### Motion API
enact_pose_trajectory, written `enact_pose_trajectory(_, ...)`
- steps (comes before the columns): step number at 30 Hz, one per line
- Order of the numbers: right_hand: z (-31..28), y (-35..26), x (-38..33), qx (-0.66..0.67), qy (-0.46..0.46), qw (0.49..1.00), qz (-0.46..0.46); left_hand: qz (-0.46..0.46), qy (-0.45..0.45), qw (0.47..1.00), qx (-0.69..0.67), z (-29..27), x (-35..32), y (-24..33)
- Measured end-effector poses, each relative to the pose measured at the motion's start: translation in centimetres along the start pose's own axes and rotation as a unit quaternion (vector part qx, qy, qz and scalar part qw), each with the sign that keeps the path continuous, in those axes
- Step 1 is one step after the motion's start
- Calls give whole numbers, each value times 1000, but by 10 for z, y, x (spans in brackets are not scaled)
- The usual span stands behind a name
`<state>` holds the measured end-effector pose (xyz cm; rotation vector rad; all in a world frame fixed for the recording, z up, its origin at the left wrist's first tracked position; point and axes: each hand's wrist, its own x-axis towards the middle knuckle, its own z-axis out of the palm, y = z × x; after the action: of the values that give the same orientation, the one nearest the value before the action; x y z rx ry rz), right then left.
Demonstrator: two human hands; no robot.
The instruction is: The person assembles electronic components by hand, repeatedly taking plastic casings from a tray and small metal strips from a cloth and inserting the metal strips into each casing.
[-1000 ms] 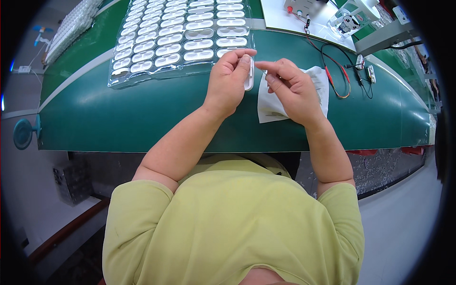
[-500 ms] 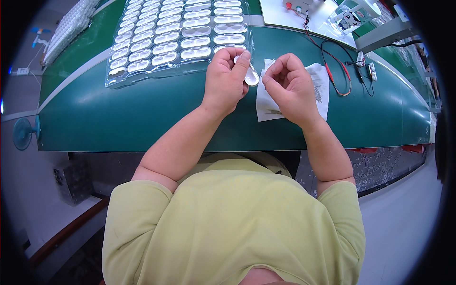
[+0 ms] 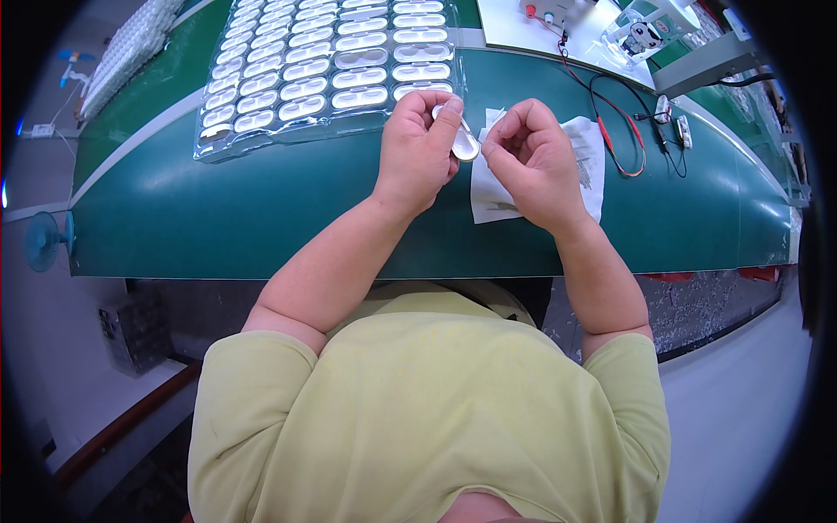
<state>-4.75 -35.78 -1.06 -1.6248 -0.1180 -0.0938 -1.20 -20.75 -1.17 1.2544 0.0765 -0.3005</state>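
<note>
The left hand (image 3: 421,144) pinches a small white oval part (image 3: 462,141) between thumb and fingertips, holding it just above the green counter (image 3: 261,209). The part is smooth, glossy and pill-shaped, with rounded ends; its long axis runs from upper left to lower right, the lower end pointing toward the right hand (image 3: 534,157). That right hand is curled almost closed, fingertips bunched just beside the part; whether they touch it cannot be told. Under the right hand lies a white cloth (image 3: 584,166), flat on the counter and creased. Beyond the left hand sits a clear plastic tray (image 3: 314,70) with rows of matching white oval parts in moulded pockets. To the right, red and black cables (image 3: 623,131) loop across the counter. A white sheet (image 3: 523,35) lies at the far edge.
</note>
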Motion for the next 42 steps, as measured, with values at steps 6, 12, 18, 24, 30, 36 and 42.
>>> enact_pose_trajectory(6, 0, -2, 0, 4, -2, 1000, 12, -6, 6, 1000, -7, 1, 0, 1)
enact_pose_trajectory(12, 3, -2, -1, 24, 16, 999, 25, 80, 9, 994, 68, -1, 2, -6)
enact_pose_trajectory(18, 6, -9, -7, -145, 14, 987, -68, 233, 11, 943, 239, -11, 8, -18)
enact_pose_trajectory(24, 2, -5, -5, -199, -29, 969, -145, 289, 27, 908, 301, -16, 12, -14)
enact_pose_trajectory(30, 1, -6, -2, -222, -60, 961, -155, 319, 21, 889, 329, -16, 13, -11)
enact_pose_trajectory(36, -2, -6, 0, -220, -39, 960, -171, 270, -3, 914, 302, -12, 5, -11)
enact_pose_trajectory(42, -4, -4, 1, -207, -42, 961, -177, 257, -7, 920, 295, -11, 4, -9)
